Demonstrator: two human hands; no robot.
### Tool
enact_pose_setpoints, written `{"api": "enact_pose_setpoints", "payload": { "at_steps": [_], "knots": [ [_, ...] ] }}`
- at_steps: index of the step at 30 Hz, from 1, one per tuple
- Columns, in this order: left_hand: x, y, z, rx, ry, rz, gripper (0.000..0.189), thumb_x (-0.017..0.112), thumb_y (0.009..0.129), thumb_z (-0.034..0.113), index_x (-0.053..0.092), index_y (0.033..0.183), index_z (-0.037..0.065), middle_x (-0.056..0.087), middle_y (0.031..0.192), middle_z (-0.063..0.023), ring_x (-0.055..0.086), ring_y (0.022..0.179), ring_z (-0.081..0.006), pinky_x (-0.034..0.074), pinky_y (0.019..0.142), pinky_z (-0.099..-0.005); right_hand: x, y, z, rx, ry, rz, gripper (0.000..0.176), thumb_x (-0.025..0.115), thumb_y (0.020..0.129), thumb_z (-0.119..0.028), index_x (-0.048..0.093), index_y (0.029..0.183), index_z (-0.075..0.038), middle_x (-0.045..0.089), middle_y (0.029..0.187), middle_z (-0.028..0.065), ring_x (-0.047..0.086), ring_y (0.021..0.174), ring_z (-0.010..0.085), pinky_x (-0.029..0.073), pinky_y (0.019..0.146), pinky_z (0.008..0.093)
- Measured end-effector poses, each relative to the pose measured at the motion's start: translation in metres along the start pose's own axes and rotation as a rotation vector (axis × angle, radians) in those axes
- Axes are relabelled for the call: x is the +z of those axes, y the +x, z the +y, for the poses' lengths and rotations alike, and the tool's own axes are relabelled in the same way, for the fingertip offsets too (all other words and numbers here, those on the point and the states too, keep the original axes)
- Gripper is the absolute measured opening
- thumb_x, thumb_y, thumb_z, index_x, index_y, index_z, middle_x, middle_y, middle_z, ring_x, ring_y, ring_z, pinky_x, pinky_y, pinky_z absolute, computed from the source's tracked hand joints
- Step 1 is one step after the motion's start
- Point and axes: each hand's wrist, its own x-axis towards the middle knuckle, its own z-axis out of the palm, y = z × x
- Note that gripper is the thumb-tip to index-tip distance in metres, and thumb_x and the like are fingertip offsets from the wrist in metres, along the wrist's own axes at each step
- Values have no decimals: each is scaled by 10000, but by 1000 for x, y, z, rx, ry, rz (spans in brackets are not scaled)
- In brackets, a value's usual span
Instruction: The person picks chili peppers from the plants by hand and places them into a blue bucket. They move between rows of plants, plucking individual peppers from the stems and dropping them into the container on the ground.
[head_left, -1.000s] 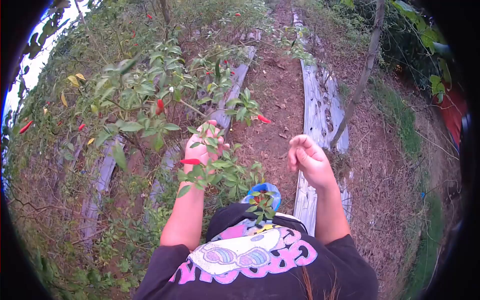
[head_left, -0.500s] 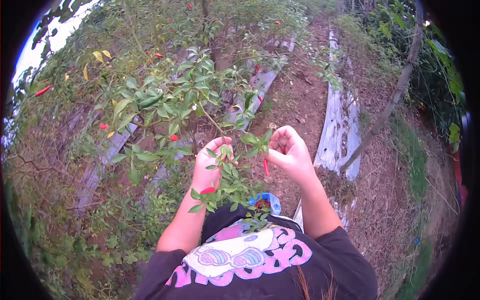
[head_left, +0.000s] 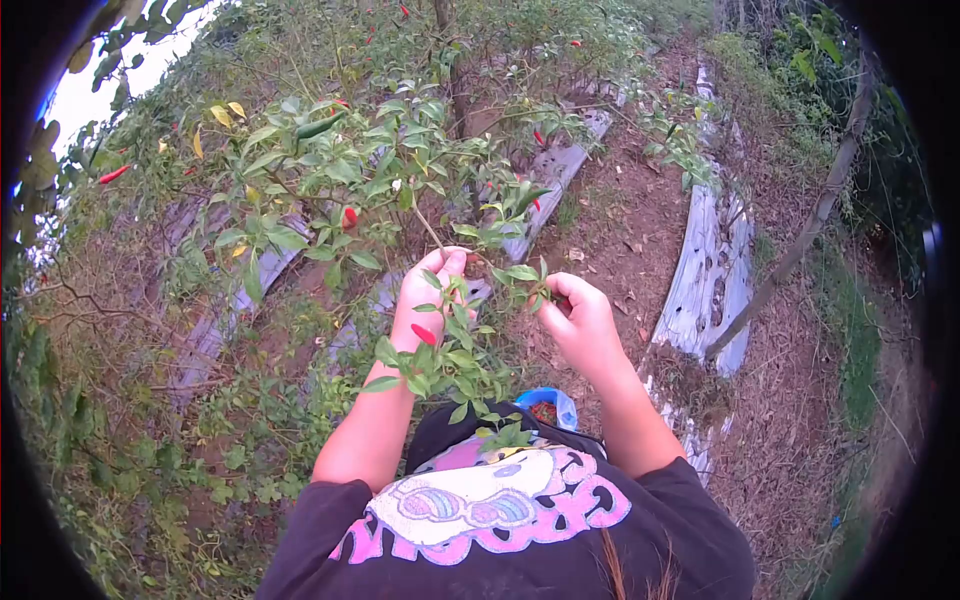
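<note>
the left hand [head_left: 425, 300] is raised in front of the body, thumb and fingers pinching a branch [head_left: 430, 228] that comes down to them from the bush above. this grip seems to steady the thin wood, since it would likely sway if left loose. just to its right, the right hand [head_left: 582, 322] has its thumb and forefinger pressed together at a leafy tip [head_left: 541, 290], apparently pinching it; the other fingers curl in, and i cannot tell whether anything is tucked behind them. the hands are near each other but apart, probably so that one can hold the branch while the other works at its end.

a red pepper [head_left: 424, 334] hangs just below the left fingers, in front of the wrist, among leaves [head_left: 455, 375] that droop toward the shirt [head_left: 640, 530]. another, riper-looking fruit [head_left: 349, 218] sits up and to the left of that hand, with a green pepper [head_left: 320, 125] farther above it.

below the right hand, close to the body, is a blue bag [head_left: 566, 408] with red bits [head_left: 543, 411] showing inside; its mouth faces up, which keeps it within easy reach of both hands.
</note>
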Motion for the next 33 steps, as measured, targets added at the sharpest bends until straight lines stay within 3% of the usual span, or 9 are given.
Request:
{"api": "enact_pose_setpoints", "payload": {
  "at_steps": [3, 6, 12, 15, 22, 25, 26, 30, 33],
  "knots": [
    [0, 9, -5, -8, -29, 0, 222, 523, 911, 256, 548, 964, 42, 478, 635, 45, 474, 463, -49, 463, 459, -231, -10, -1, -12, 18, 42, -140, 69, 579, 834, -59, 571, 884, -13, 458, 720, -42, 394, 642, 36, 350, 581, 203],
    [3, 10, -13, -10, -91, -8, 220, 533, 905, 261, 547, 963, 49, 495, 688, 42, 469, 458, -50, 460, 459, -227, -12, 2, 2, -87, 116, -187, 79, 530, 821, 9, 550, 896, -6, 465, 794, 9, 428, 709, 84, 372, 644, 220],
    [9, 16, -15, -20, -131, 90, 175, 529, 906, 240, 539, 935, 68, 476, 668, 44, 431, 438, -42, 445, 437, -220, -19, 2, 8, -224, 299, -335, 37, 516, 867, -42, 516, 896, -19, 463, 826, 4, 403, 740, 76, 351, 669, 215],
    [-2, 19, -6, 63, -142, 50, 159, 516, 911, 229, 534, 924, 72, 464, 660, 45, 420, 434, -40, 439, 426, -217, -26, -2, 9, -155, 430, -346, 82, 497, 896, -97, 498, 951, -36, 474, 822, 20, 414, 696, 71, 353, 624, 202],
    [-2, 17, 0, 80, -76, 137, 172, 541, 896, 242, 547, 958, 81, 460, 650, 57, 388, 435, -23, 370, 402, -184, -19, -17, -33, 351, 934, -438, 196, 431, 948, -226, 450, 1065, -69, 422, 724, -9, 398, 557, 69, 317, 435, 200],
    [-2, 19, -7, 111, -41, 162, 156, 556, 890, 228, 568, 933, 79, 465, 638, 64, 384, 455, -15, 307, 405, -177, -8, -15, -44, 366, 864, -548, 193, 417, 954, -216, 447, 1069, -63, 408, 697, -26, 402, 559, 62, 317, 426, 205],
    [0, 18, -8, 124, -49, 160, 152, 557, 890, 222, 573, 929, 77, 466, 637, 65, 383, 460, -13, 305, 410, -176, -6, -15, -47, 356, 846, -556, 176, 482, 929, -180, 476, 1054, -55, 404, 687, -45, 399, 551, 46, 311, 434, 196],
    [1, 18, -13, 180, -20, 182, 138, 555, 892, 200, 586, 902, 66, 487, 651, 65, 421, 514, -17, 331, 451, -179, 12, -9, -63, -146, 382, -362, 187, 652, 806, -113, 583, 966, -43, 495, 656, -53, 416, 539, 21, 320, 467, 217],
    [-2, 20, -20, 203, 13, 210, 128, 550, 893, 184, 594, 884, 64, 502, 661, 61, 428, 533, -26, 348, 473, -188, 7, -11, -85, -148, 89, -530, 162, 658, 807, -127, 606, 900, -6, 533, 683, -36, 414, 583, 18, 364, 521, 200]
  ]
}}
